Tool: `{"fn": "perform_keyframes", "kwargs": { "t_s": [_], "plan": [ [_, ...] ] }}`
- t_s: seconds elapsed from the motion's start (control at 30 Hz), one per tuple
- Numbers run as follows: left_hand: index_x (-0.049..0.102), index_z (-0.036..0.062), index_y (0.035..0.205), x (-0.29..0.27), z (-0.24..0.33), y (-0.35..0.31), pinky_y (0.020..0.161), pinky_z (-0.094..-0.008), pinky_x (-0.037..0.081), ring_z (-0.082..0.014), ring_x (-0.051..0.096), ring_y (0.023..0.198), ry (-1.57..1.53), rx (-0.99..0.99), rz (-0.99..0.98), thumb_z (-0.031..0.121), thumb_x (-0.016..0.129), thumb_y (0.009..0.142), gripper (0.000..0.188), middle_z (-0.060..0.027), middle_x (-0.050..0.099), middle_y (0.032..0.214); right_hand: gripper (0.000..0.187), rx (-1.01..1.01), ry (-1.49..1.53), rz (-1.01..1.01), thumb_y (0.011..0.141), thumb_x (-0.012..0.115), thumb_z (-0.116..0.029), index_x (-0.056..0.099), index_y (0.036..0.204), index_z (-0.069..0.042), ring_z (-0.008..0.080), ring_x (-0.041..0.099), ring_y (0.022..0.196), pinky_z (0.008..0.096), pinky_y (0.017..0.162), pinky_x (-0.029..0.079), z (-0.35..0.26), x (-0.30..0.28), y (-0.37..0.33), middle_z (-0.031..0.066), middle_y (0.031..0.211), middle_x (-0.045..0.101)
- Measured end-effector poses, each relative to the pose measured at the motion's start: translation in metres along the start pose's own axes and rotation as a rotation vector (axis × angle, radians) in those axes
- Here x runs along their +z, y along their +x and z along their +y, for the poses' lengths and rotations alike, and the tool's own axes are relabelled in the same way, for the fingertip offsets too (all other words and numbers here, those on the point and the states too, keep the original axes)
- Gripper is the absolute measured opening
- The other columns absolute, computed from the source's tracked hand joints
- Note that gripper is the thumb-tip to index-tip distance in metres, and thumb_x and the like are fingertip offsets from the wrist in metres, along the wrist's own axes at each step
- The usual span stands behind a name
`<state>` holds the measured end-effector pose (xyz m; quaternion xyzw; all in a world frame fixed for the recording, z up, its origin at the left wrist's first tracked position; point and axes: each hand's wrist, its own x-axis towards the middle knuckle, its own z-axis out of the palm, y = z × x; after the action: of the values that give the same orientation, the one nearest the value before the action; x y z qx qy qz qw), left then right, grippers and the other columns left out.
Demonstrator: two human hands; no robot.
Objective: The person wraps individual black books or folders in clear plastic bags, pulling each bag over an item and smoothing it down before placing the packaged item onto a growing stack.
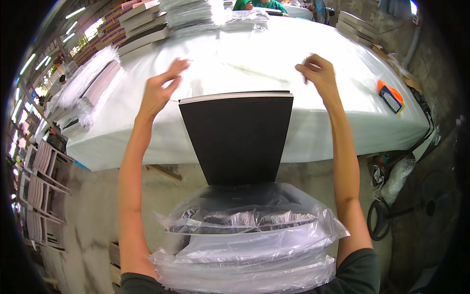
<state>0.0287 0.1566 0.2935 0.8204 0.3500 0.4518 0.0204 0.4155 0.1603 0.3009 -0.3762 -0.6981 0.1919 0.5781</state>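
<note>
A large flat black book or board (237,132) with a pale layered far edge lies tilted at the front of the table, between my arms. Beyond its left corner is my left hand (164,87), thumb and fingers apart, not touching it. My right hand (319,74) hovers past the right corner with its fingers curled together. Whether a thin clear film is in its fingertips is lost in the glare. Close to my body, a stack of clear plastic bags (249,250) with dark and pale flat contents overlaps the near end of the black piece.
A white-covered table (342,132) spans the front. Plastic-wrapped stacks (191,17) and boards (142,32) stand at the back left, with another wrapped pile (93,83) nearer. An orange and blue item (390,97) lies right. Chairs (46,191) stand left; a person (264,5) is behind.
</note>
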Motion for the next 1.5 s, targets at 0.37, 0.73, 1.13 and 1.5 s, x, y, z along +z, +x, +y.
{"fn": "perform_keyframes", "kwargs": {
  "t_s": [0.37, 0.73, 1.13, 1.5],
  "plan": [
    [0.044, 0.0115, 0.133, 0.049, -0.042, 0.063, 0.102, -0.0358, 0.032, -0.0303, 0.041, 0.125, -0.176, -0.308, -0.814, 0.061, 0.048, 0.083, 0.07, -0.0115, 0.043, 0.136, 0.02, -0.034, -0.103, -0.565, 0.087, 0.055, -0.02, 0.06, 0.08, -0.001, 0.0104, 0.043, 0.062, 0.0265, 0.059, 0.037, 0.068, 0.066, 0.071, -0.0004, 0.066, 0.048],
    [0.042, 0.0006, 0.131, 0.065, -0.043, 0.089, 0.086, -0.0265, 0.042, -0.0211, 0.059, 0.101, 0.007, -0.32, -0.757, 0.041, 0.043, 0.094, 0.055, -0.0105, 0.059, 0.117, 0.033, -0.186, -0.17, -0.326, 0.085, 0.06, -0.031, 0.06, 0.097, -0.001, 0.0203, 0.055, 0.088, 0.0334, 0.079, 0.043, 0.058, 0.071, 0.063, 0.014, 0.089, 0.059],
    [0.038, -0.004, 0.132, 0.044, 0.008, 0.11, 0.099, -0.0336, 0.035, -0.0237, 0.052, 0.114, -0.626, -0.252, -0.668, 0.037, 0.048, 0.092, 0.058, -0.0154, 0.053, 0.125, 0.037, 0.124, 0.009, -0.113, 0.093, 0.048, -0.03, 0.061, 0.078, 0.0, 0.0114, 0.053, 0.066, 0.0269, 0.066, 0.042, 0.027, 0.063, 0.076, 0.0049, 0.065, 0.059],
    [0.034, -0.0048, 0.134, 0.036, 0.16, 0.025, 0.084, -0.0295, 0.048, -0.0262, 0.059, 0.105, -1.091, -0.288, -0.657, 0.029, 0.05, 0.093, 0.056, -0.0176, 0.05, 0.127, 0.017, -0.157, -0.33, 0.063, 0.082, 0.063, -0.014, 0.063, 0.097, -0.006, 0.0153, 0.056, 0.069, 0.0277, 0.059, 0.046, -0.128, 0.013, 0.011, 0.0086, 0.085, 0.063]
  ]
}}
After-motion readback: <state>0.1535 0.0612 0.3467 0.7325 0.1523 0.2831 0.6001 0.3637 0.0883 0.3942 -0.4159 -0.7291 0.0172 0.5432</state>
